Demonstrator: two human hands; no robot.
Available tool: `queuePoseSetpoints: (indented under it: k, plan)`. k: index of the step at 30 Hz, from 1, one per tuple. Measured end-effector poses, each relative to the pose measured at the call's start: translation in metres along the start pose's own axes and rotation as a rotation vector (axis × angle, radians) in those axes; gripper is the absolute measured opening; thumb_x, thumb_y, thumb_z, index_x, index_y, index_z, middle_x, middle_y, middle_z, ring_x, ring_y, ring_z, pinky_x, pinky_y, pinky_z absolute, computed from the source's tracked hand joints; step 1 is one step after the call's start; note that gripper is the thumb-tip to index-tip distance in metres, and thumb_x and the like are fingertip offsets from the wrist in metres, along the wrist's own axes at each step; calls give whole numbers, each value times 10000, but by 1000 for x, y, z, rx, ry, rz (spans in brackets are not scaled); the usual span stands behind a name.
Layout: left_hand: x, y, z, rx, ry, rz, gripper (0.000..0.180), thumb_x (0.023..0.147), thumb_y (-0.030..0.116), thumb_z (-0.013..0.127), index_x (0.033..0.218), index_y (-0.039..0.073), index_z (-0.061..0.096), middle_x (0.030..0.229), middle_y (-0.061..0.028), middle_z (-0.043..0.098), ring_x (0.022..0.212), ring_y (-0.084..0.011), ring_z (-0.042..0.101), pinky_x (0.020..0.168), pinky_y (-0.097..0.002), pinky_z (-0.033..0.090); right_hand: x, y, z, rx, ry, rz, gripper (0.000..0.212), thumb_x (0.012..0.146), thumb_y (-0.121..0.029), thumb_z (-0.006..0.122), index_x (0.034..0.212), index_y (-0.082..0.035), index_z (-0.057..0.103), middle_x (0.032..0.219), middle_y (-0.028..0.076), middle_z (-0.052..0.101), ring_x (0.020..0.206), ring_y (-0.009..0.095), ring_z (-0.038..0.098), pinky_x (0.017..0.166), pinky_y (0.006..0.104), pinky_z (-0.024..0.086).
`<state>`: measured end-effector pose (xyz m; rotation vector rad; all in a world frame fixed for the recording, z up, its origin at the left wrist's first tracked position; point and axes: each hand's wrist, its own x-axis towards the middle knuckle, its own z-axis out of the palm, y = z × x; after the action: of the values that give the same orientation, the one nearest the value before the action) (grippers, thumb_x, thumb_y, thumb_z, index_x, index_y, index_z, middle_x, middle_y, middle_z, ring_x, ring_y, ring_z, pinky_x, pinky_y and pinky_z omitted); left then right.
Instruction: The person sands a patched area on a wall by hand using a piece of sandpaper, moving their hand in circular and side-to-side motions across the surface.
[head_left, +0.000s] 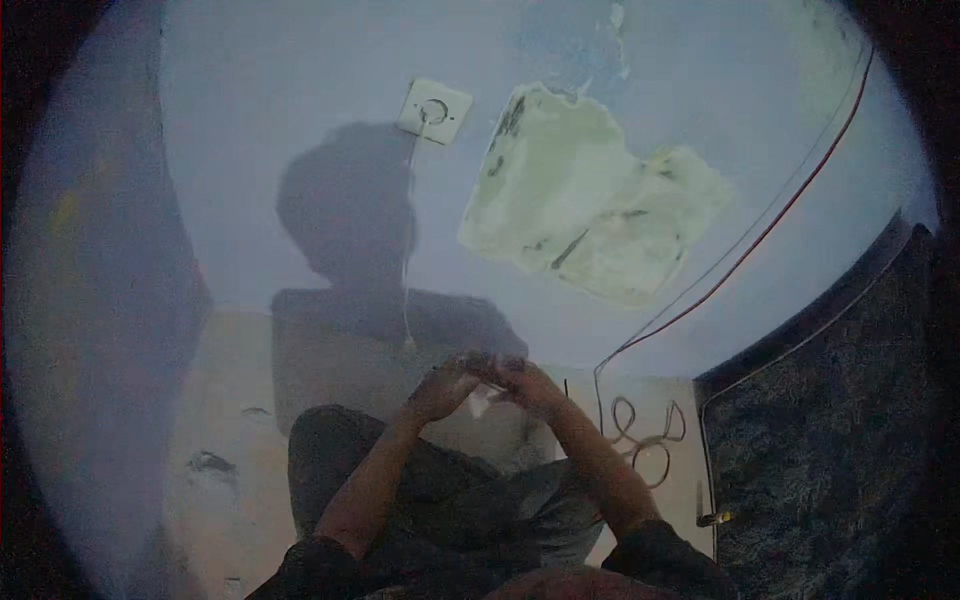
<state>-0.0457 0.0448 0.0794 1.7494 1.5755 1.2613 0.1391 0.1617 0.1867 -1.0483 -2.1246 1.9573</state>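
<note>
Hands, two, bare: left hand (440, 390) and right hand (528, 388), brought together at the fingers above the crossed legs (420, 475); whether either is closed on anything cannot be told, the fingers being dark and overlapping. Item, one: small whitish piece (481, 402), just below the meeting fingers and between the hands; material unclear. Wall (290, 80): one pale square socket (444, 104), a thin white cord (406, 290) hanging from it, lower end near the left hand; one large pale-greenish patch (560, 180), irregular in outline; one shadow (350, 205) of a person. Right side: red cable (820, 168) descending toward looped cable (646, 441) on the floor (220, 380), dark mottled covering (820, 440) beyond. Risks, as judged: the small piece may drop into the lap if the fingers part, its hold being uncertain; fine finger work may go astray, the light being dim; the left arm, swung outward, could snag the cord and tug at the socket; a shifting right knee could disturb the loops
</note>
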Motion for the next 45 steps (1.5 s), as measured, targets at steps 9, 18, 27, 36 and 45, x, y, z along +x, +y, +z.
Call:
queuePoseSetpoints:
  k: [9,18,27,36,45]
  plan:
    - [-3,13,11,-50,-36,-72,753,1016,528,512,1585,91,283,1634,-155,279,1493,-332,307,1211,-478,297,-13,-308,-65,-1566,929,-1287,558,995,-128,538,1534,-149,395,1470,165,526,1277,332,566,1096,509,394]
    - [-8,-1,16,105,5,13,642,1026,452,536,1525,70,403,1555,-174,422,1448,-357,382,1192,-480,324,49,-387,-90,-1653,1309,-1348,544,1057,-308,437,1566,-139,350,1608,85,381,1488,227,345,1203,525,211]
    - [-12,6,12,135,-38,-45,602,993,385,591,1475,45,468,1524,-185,468,1409,-356,445,1182,-450,344,83,-293,-74,-1530,1240,-1160,547,1076,-355,394,1578,-146,340,1639,61,327,1517,222,283,1205,529,158]
    - [-19,13,1,128,0,-38,585,1008,410,564,1478,74,472,1534,-169,455,1400,-360,451,1168,-507,341,22,-291,-88,-1863,995,-1065,642,986,-199,517,1592,-194,304,1642,35,326,1504,212,320,1213,531,153]
    - [-11,-4,8,138,147,-23,484,1003,318,581,1397,39,541,1453,-195,533,1330,-394,514,1125,-468,409,13,-384,-116,-1793,1221,-1369,612,1069,-389,381,1617,-171,219,1651,42,301,1509,182,303,1217,529,118]
